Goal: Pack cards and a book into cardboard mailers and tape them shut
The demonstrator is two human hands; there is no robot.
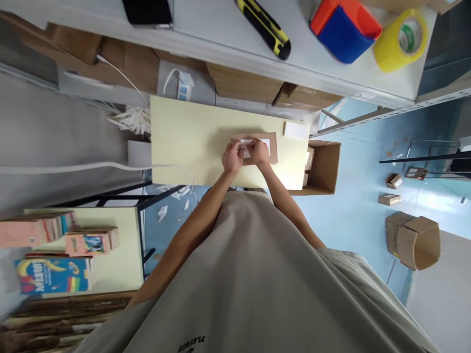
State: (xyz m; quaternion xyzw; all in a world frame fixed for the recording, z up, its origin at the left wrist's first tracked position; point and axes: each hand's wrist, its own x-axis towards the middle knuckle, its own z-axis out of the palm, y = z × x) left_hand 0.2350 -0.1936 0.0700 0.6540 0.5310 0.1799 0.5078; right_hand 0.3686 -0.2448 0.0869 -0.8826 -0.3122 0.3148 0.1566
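Note:
A flat brown cardboard box lies on the pale yellow table. On its top face is a white label, partly covered by my fingers. My left hand is at the label's left end, with thumb and fingers pinched together on it. Just to the right, my right hand also has its fingers closed on the label, near its middle. What lies right under the fingertips is hidden.
A white stack of labels lies at the table's right corner. An open carton with small boxes stands beside it. On the shelf above are a utility knife, a red-and-blue tape dispenser and yellow tape. A white cable crosses at left.

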